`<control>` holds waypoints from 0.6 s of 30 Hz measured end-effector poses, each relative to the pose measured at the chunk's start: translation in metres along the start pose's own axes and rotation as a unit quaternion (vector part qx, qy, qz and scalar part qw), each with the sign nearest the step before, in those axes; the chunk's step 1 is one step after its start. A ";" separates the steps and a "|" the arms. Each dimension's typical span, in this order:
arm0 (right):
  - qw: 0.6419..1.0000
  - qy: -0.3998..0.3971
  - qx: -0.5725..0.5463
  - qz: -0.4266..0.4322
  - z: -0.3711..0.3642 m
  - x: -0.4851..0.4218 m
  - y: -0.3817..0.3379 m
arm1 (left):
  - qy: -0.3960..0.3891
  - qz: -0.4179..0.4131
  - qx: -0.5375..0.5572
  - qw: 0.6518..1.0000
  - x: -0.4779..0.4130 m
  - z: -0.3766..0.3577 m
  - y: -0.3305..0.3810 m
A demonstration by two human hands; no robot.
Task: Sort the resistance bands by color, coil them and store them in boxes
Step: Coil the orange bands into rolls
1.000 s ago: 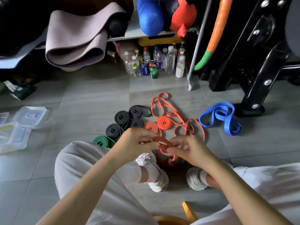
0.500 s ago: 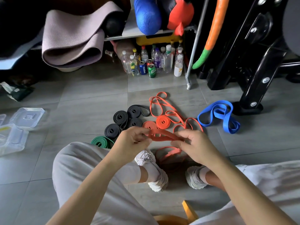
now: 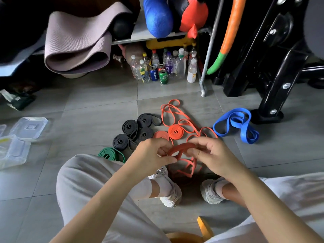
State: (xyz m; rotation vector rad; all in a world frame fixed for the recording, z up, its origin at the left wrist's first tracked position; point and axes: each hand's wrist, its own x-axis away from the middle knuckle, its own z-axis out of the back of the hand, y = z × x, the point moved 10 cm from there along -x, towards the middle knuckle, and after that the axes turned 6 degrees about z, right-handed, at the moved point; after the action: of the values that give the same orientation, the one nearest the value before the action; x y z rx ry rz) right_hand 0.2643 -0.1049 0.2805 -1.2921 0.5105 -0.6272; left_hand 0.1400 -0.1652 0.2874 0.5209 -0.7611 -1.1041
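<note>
My left hand (image 3: 152, 153) and my right hand (image 3: 213, 154) both pinch an orange resistance band (image 3: 181, 148) held above my shoes, its loose end hanging in loops below. On the floor beyond lie two coiled orange bands (image 3: 175, 131), loose orange bands (image 3: 172, 111), several coiled black bands (image 3: 130, 127), one coiled green band (image 3: 110, 153) by my left knee, and a loose blue band (image 3: 235, 124) at the right. Clear plastic boxes (image 3: 13, 149) with a lid (image 3: 29, 128) sit at the far left.
A shelf rack with a rolled mat (image 3: 77, 39) and a blue roller (image 3: 157, 16) stands behind. Bottles and cans (image 3: 163, 67) crowd under it. A black machine base (image 3: 270, 95) stands at the right. A yellow band (image 3: 204, 228) lies near my lap.
The stretch of orange band between my hands has bent from a flat line into an arch, and my hands have shifted slightly. The bands on the floor have not moved.
</note>
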 end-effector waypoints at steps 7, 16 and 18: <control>0.994 0.040 -0.096 0.010 -0.001 -0.001 -0.001 | -0.035 0.014 0.128 0.991 0.001 -0.017 -0.001; 0.994 0.065 -0.092 -0.016 0.006 -0.002 0.005 | -0.013 0.013 0.283 0.959 0.004 -0.003 0.007; 0.991 0.081 -0.102 -0.033 0.004 0.001 0.010 | -0.004 0.021 0.331 0.943 0.004 -0.004 0.005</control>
State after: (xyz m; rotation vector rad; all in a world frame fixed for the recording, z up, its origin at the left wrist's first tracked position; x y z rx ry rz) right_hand 0.2691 -0.1006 0.2712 -1.4616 0.6811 -0.7537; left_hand 0.1472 -0.1670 0.2900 1.0608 -1.1512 -0.7917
